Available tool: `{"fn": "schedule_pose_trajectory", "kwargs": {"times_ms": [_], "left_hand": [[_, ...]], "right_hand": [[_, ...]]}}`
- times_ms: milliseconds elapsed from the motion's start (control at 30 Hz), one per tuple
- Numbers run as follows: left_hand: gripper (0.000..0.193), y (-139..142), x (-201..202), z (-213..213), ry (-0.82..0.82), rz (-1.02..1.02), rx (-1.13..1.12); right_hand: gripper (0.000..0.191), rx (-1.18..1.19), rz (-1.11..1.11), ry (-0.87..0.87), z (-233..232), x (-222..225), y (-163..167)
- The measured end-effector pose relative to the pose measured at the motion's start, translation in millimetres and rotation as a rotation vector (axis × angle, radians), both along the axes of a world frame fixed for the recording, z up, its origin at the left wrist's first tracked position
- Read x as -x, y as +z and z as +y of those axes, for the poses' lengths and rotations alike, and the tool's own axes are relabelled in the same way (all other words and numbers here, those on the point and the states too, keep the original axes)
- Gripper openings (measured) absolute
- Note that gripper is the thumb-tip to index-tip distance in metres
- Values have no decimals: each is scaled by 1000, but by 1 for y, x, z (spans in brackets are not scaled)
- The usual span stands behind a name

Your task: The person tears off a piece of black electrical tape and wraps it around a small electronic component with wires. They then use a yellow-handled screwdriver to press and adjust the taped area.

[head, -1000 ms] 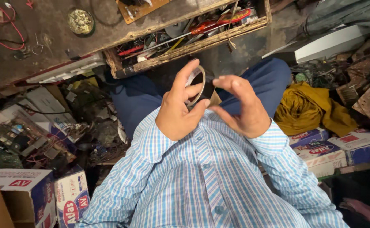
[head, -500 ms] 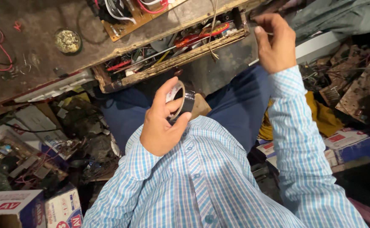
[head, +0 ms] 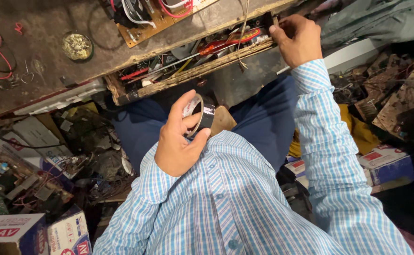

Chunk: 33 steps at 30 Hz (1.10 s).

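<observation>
The left hand [head: 181, 141] is pinching a tape roll [head: 200, 114] near the belly. The right hand [head: 299, 40] is far from it, gripping the drawer [head: 193, 74] edge under the desk [head: 37, 71].

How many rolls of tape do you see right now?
1: a black roll of tape held in the left hand above the lap. More may be hidden in the cluttered drawer.

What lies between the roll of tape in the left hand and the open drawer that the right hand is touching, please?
In the head view, only the person's blue trousers lie between the tape roll in the left hand and the drawer touched by the right hand.
</observation>
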<state>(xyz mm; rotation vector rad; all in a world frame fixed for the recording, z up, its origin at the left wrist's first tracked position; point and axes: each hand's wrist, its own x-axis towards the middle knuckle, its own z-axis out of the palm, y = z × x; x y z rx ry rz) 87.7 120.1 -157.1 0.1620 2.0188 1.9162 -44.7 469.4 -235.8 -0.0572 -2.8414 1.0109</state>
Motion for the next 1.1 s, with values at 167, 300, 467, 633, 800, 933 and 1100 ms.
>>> {"fn": "schedule_pose_trajectory", "kwargs": {"times_ms": [167, 300, 467, 633, 800, 933, 1100], "left_hand": [[76, -11, -4, 0, 3, 66, 4], [76, -18, -5, 3, -3, 69, -4], [76, -14, -4, 5, -7, 96, 44], [75, -11, -3, 2, -5, 139, 93], [77, -13, -3, 6, -4, -40, -33], [78, -6, -1, 2, -4, 98, -98], [80, 13, 2, -7, -31, -7, -116]], "right_hand": [[37, 140, -241, -99, 3, -5, -17], [46, 330, -394, -140, 11, -14, -36], [50, 216, -261, 105, 18, -44, -36], [29, 66, -130, -13, 2, -97, -12], [24, 278, 11, -58, -56, -145, 15], [29, 252, -21, -8, -97, -159, 52], [57, 273, 266, 574, -124, -134, 94]]}}
